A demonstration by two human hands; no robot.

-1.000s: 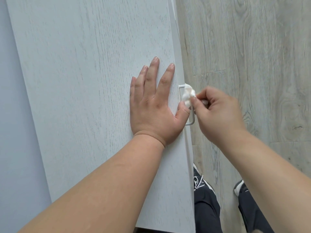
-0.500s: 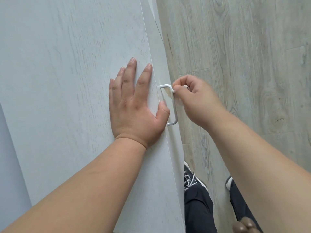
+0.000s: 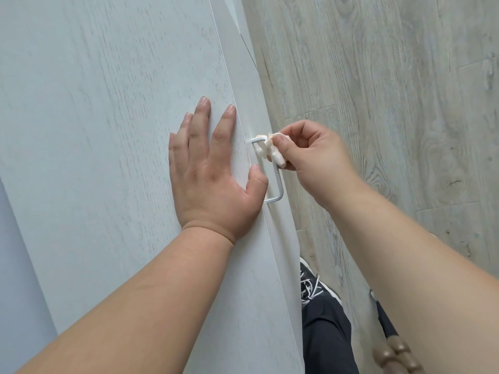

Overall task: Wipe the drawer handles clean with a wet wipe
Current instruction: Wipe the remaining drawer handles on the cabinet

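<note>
A white metal drawer handle (image 3: 278,188) sticks out from the front of a pale wood-grain cabinet (image 3: 108,130). My left hand (image 3: 213,171) lies flat on the cabinet top, fingers straight, thumb beside the handle. My right hand (image 3: 313,155) pinches a crumpled white wet wipe (image 3: 270,149) and holds it against the upper end of the handle. The wipe covers that corner of the handle; the lower corner shows bare.
Grey wood-plank floor (image 3: 391,103) lies to the right of the cabinet. My dark trousers and a black shoe with white laces (image 3: 313,287) stand close to the cabinet front. A pale blue wall (image 3: 16,265) borders the cabinet at left.
My right hand has gone from the handle's middle up to its top corner, and the wipe is now bunched in plain view there. My left hand stays flat on the cabinet.
</note>
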